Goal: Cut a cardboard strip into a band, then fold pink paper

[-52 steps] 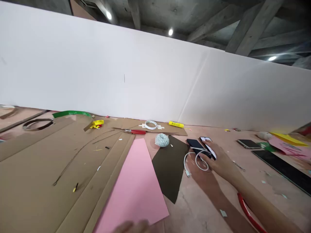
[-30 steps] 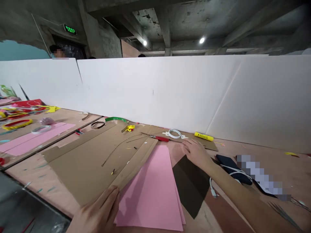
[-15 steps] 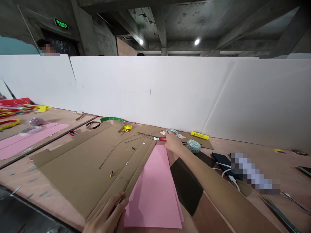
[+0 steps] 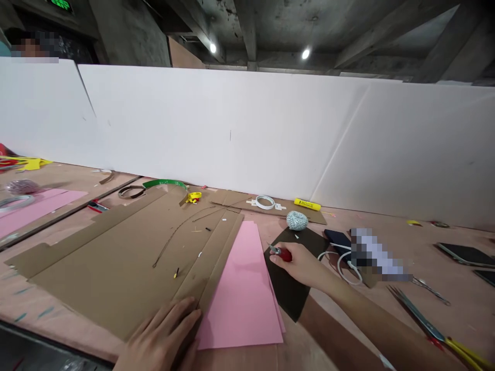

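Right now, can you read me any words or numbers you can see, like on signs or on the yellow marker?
Green lit sign: glowing characters, cut off at the top of the view and too blurred to read.
Yellow marker: any print on it is too small to read.
No other words or numbers can be read.

My right hand point(image 4: 299, 265): glossy red plastic craft knife point(image 4: 285, 254), bright metal blade. My left hand point(image 4: 160, 330): rough matt brown corrugated cardboard point(image 4: 116, 263), beside smooth matt pink paper sheet point(image 4: 242, 288).
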{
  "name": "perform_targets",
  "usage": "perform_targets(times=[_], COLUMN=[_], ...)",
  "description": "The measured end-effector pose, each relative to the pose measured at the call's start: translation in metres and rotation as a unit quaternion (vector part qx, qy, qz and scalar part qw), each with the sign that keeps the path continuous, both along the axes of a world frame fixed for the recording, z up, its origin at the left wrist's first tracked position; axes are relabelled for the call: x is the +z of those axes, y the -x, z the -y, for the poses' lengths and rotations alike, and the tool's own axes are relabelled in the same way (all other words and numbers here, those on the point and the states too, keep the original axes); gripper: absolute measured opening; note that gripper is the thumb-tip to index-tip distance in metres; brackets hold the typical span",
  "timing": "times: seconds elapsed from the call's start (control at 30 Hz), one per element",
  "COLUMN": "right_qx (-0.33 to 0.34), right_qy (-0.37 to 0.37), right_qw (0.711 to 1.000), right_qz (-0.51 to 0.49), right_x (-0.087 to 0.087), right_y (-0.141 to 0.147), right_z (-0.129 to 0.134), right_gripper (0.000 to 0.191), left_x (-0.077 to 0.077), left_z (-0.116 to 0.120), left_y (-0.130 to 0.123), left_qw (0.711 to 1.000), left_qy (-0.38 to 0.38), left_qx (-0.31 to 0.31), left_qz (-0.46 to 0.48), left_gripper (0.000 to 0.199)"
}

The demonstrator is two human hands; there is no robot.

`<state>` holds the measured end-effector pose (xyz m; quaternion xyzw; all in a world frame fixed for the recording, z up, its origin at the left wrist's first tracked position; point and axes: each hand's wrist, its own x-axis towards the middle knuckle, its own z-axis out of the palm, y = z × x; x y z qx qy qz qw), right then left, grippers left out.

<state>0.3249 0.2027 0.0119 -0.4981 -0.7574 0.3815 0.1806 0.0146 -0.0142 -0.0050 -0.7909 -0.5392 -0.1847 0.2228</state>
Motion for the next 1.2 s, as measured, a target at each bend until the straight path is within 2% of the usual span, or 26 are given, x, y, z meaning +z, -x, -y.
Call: perform_targets(times=[0.1, 0.2, 0.3, 0.4, 0.47, 0.53, 0.6, 0.7, 0.83, 0.9, 0.97, 1.03, 1.1, 1.2], right_qx=[-0.040, -0.080, -0.097, -0.100, -0.103, -0.108, -0.117, -0.133, -0.149, -0.154, -0.158, -0.163, -0.171, -0.183], right_qy=[0.098, 0.213, 0.300, 0.353, 0.370, 0.367, 0.344, 0.290, 0.229, 0.208, 0.192, 0.179, 0.167, 0.150], right_qw=[0.991, 0.957, 0.911, 0.872, 0.857, 0.852, 0.856, 0.870, 0.888, 0.896, 0.902, 0.907, 0.911, 0.915], right_qz=[-0.087, -0.181, -0.267, -0.325, -0.344, -0.356, -0.366, -0.376, -0.369, -0.361, -0.353, -0.344, -0.335, -0.326], right_x=[0.005, 0.019, 0.032, 0.036, 0.034, 0.033, 0.034, 0.038, 0.039, 0.038, 0.035, 0.033, 0.031, 0.028], right_y=[-0.004, -0.003, -0.001, 0.005, 0.008, 0.007, 0.000, -0.017, -0.038, -0.047, -0.057, -0.068, -0.080, -0.097], right_z=[0.017, 0.028, 0.036, 0.042, 0.043, 0.041, 0.038, 0.035, 0.038, 0.041, 0.043, 0.044, 0.045, 0.046], right_gripper=[0.020, 0.030, 0.033, 0.033, 0.028, 0.022, 0.020, 0.019, 0.016, 0.021, 0.029, 0.037, 0.043, 0.046], left_x=[-0.001, 0.001, 0.003, -0.002, -0.006, -0.007, -0.001, 0.018, 0.036, 0.036, 0.037, 0.046, 0.067, 0.121], left_z=[-0.003, -0.017, -0.038, -0.052, -0.055, -0.054, -0.054, -0.057, -0.064, -0.067, -0.070, -0.074, -0.081, -0.105], left_y=[-0.008, -0.030, -0.060, -0.078, -0.082, -0.082, -0.081, -0.081, -0.083, -0.083, -0.083, -0.083, -0.082, -0.073], left_qw=[1.000, 0.995, 0.983, 0.978, 0.972, 0.962, 0.950, 0.937, 0.941, 0.944, 0.946, 0.952, 0.963, 0.974], left_qy=[0.009, 0.082, 0.154, 0.166, 0.171, 0.176, 0.185, 0.196, 0.187, 0.181, 0.180, 0.179, 0.169, 0.127], left_qx=[0.012, -0.026, -0.069, -0.078, -0.097, -0.130, -0.157, -0.175, -0.172, -0.185, -0.207, -0.220, -0.207, -0.134], left_qz=[-0.017, -0.044, -0.078, -0.099, -0.127, -0.164, -0.198, -0.228, -0.222, -0.204, -0.171, -0.114, -0.029, 0.129], left_gripper=[0.042, 0.055, 0.054, 0.051, 0.048, 0.044, 0.048, 0.066, 0.086, 0.077, 0.054, 0.040, 0.042, 0.035])
